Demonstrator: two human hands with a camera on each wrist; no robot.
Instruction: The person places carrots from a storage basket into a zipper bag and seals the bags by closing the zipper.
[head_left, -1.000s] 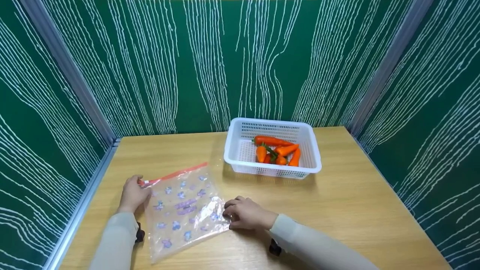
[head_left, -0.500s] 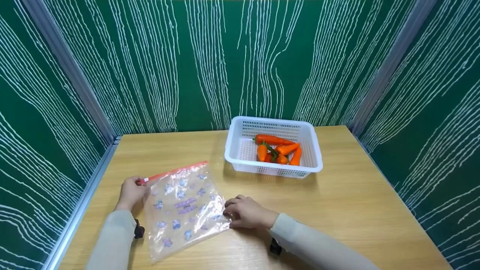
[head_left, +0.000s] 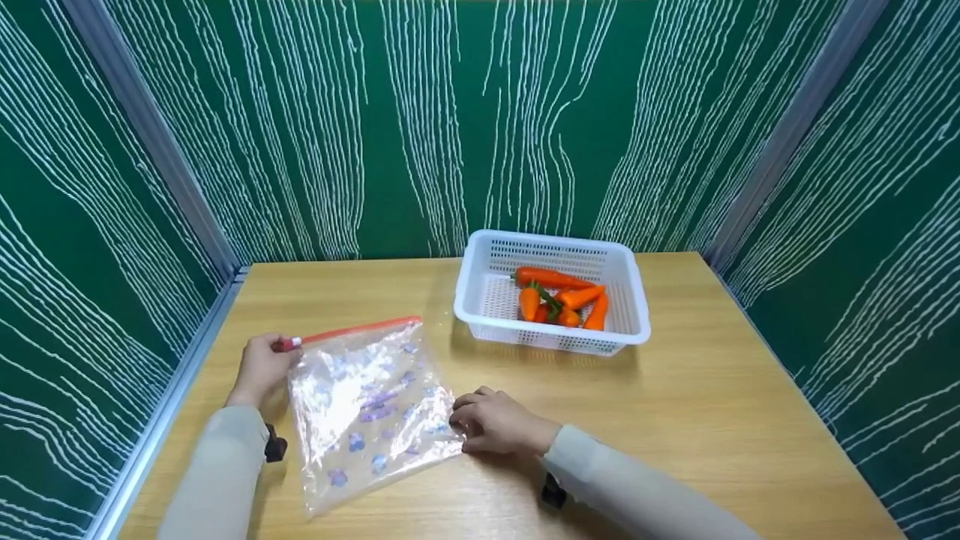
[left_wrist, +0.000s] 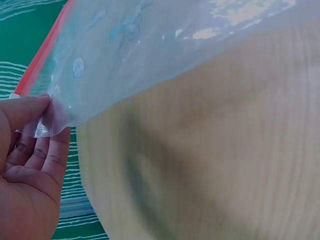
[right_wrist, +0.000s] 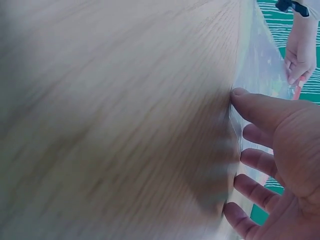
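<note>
A clear zip bag (head_left: 375, 420) with purple and blue printed figures lies on the table, its red zip strip (head_left: 360, 328) along the far edge. My left hand (head_left: 262, 366) pinches the bag's far left corner between thumb and fingers, beside the white slider (head_left: 297, 342). In the left wrist view that corner and side stand raised off the wood. At the bag's right edge rests my right hand (head_left: 501, 424). Its spread fingertips (right_wrist: 235, 220) touch down along the edge of the bag (right_wrist: 257, 65), with the thumb apart from the fingers.
Behind and to the right stands a white perforated plastic basket (head_left: 552, 335) holding several orange carrots (head_left: 553, 277), some with green tops. The wooden table (head_left: 675, 420) is enclosed by green walls (head_left: 420, 150) with white wavy lines.
My left hand has taken hold of the bag's corner by the slider and lifted it slightly, moving a little away from me. Glare on the film has spread. The right hand stays put.
</note>
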